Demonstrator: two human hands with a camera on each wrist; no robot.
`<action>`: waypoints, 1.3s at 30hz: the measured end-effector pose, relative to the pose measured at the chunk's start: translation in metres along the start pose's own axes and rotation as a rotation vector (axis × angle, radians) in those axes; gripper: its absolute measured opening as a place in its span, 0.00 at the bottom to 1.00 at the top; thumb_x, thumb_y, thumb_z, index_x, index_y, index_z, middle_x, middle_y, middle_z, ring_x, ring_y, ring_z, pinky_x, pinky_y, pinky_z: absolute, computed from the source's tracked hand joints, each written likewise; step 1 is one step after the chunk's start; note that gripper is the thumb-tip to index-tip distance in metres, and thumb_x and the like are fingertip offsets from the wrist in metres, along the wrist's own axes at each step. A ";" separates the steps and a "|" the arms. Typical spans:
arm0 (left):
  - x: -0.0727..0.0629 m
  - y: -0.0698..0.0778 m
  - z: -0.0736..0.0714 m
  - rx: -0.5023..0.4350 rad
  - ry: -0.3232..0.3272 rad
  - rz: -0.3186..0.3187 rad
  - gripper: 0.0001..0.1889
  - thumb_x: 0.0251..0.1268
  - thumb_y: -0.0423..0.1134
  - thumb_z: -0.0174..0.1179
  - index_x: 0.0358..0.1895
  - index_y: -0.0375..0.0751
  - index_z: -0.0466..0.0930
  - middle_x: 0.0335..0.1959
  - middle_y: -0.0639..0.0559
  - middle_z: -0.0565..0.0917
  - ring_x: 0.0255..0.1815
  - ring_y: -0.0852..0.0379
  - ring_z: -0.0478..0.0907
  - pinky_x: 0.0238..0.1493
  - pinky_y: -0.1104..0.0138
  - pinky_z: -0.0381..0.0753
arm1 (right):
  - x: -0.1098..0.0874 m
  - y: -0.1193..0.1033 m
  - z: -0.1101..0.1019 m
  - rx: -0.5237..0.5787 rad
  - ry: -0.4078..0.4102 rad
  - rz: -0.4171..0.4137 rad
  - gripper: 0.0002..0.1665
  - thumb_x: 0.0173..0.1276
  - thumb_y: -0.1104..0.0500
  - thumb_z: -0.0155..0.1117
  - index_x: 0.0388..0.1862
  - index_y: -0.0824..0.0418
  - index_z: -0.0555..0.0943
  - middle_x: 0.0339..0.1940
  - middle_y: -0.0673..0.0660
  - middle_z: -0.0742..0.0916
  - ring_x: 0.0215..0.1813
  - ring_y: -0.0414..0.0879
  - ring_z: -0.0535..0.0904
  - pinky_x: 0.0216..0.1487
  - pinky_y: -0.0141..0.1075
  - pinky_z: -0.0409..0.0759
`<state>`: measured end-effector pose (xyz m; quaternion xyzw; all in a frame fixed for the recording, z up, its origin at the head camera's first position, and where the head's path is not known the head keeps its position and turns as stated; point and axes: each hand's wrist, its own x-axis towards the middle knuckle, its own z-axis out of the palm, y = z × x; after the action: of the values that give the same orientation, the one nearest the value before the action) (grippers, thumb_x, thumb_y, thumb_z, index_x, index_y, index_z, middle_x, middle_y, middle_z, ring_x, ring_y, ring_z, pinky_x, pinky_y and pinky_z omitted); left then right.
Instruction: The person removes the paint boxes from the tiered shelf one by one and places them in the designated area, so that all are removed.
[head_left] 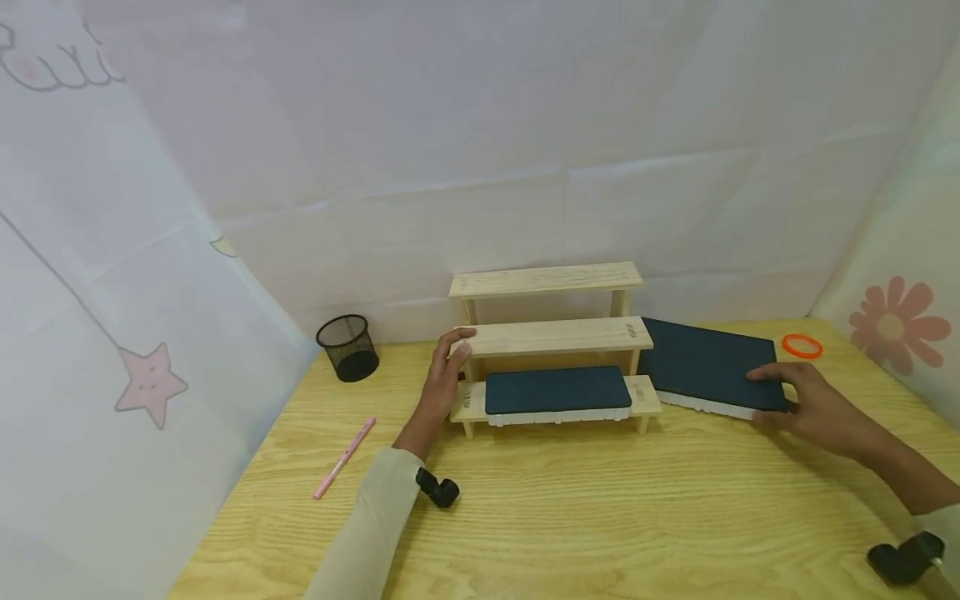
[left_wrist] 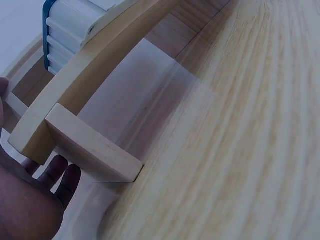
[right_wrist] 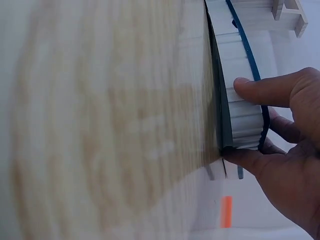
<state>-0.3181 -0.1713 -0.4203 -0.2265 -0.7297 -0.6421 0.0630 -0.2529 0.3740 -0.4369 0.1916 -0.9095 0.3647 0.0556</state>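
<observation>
A pale wooden three-step stand (head_left: pixel 551 322) is at the back of the table in the head view. My left hand (head_left: pixel 444 375) grips the left end of its middle step, forefinger over the top. A slim white box with a dark blue top (head_left: pixel 558 392) lies on the lowest step. Right of the stand, a larger flat box of the same white and dark blue (head_left: pixel 705 360) lies partly behind it. My right hand (head_left: pixel 813 408) holds this box by its near right corner; in the right wrist view the thumb (right_wrist: pixel 265 91) presses the ribbed white side.
A black mesh pen cup (head_left: pixel 348 348) stands at the back left, with a pink pen (head_left: pixel 344 458) lying nearer. An orange ring (head_left: pixel 802 346) lies at the back right. White cloth (head_left: pixel 450 167) hangs close behind the table and along both sides.
</observation>
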 end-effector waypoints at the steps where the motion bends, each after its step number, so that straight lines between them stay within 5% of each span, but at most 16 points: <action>1: 0.000 0.001 0.000 0.001 -0.001 -0.003 0.21 0.85 0.42 0.40 0.73 0.38 0.62 0.81 0.42 0.47 0.79 0.44 0.48 0.72 0.40 0.51 | 0.000 0.001 0.001 -0.013 0.000 -0.006 0.35 0.63 0.62 0.75 0.64 0.72 0.71 0.65 0.75 0.61 0.64 0.73 0.55 0.42 0.21 0.74; 8: -0.001 0.008 -0.003 0.023 -0.023 -0.106 0.23 0.84 0.48 0.41 0.75 0.46 0.62 0.81 0.51 0.48 0.79 0.45 0.48 0.71 0.38 0.51 | -0.002 -0.001 0.004 -0.088 0.014 -0.015 0.35 0.63 0.60 0.76 0.64 0.71 0.72 0.63 0.74 0.66 0.62 0.70 0.60 0.42 0.20 0.72; 11: -0.003 0.010 -0.006 0.019 -0.036 -0.154 0.24 0.84 0.51 0.42 0.75 0.51 0.62 0.80 0.56 0.51 0.78 0.46 0.52 0.70 0.39 0.54 | -0.005 -0.001 0.007 -0.134 0.006 -0.017 0.34 0.64 0.57 0.75 0.64 0.68 0.72 0.64 0.73 0.67 0.63 0.70 0.61 0.47 0.33 0.74; 20: -0.025 -0.009 -0.011 -0.027 0.044 -0.201 0.25 0.82 0.52 0.47 0.76 0.67 0.55 0.73 0.48 0.56 0.70 0.42 0.62 0.67 0.42 0.60 | -0.008 0.001 0.013 -0.177 0.000 -0.029 0.34 0.65 0.56 0.74 0.64 0.66 0.72 0.64 0.71 0.67 0.63 0.69 0.62 0.50 0.48 0.69; 23: -0.037 -0.005 -0.006 -0.055 0.059 -0.213 0.25 0.82 0.47 0.48 0.75 0.65 0.53 0.73 0.44 0.57 0.69 0.43 0.63 0.67 0.41 0.57 | -0.009 0.002 0.012 -0.168 0.007 -0.027 0.33 0.65 0.57 0.74 0.64 0.67 0.72 0.64 0.72 0.67 0.64 0.70 0.61 0.51 0.50 0.67; 27: -0.047 -0.002 -0.001 -0.125 0.066 -0.224 0.25 0.82 0.41 0.48 0.73 0.56 0.51 0.73 0.38 0.56 0.68 0.42 0.63 0.63 0.47 0.58 | -0.008 0.004 0.009 -0.164 0.030 -0.051 0.33 0.64 0.58 0.75 0.64 0.66 0.73 0.64 0.70 0.68 0.64 0.67 0.60 0.51 0.33 0.64; 30: -0.052 -0.004 0.003 -0.141 0.060 -0.263 0.22 0.82 0.41 0.48 0.72 0.52 0.54 0.73 0.41 0.55 0.69 0.42 0.58 0.61 0.49 0.57 | -0.007 0.004 0.008 -0.160 0.034 -0.059 0.33 0.64 0.58 0.75 0.64 0.66 0.72 0.64 0.69 0.68 0.64 0.67 0.60 0.50 0.32 0.63; 39: -0.059 -0.014 0.008 -0.054 0.029 -0.324 0.19 0.82 0.47 0.48 0.69 0.50 0.66 0.77 0.52 0.52 0.79 0.46 0.44 0.74 0.43 0.49 | 0.001 -0.007 0.006 -0.173 0.031 -0.053 0.29 0.68 0.56 0.71 0.62 0.68 0.73 0.64 0.73 0.68 0.65 0.71 0.60 0.52 0.64 0.65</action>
<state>-0.2701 -0.1795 -0.4567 -0.0983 -0.7380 -0.6666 -0.0369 -0.2506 0.3647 -0.4368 0.2043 -0.9313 0.2860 0.0958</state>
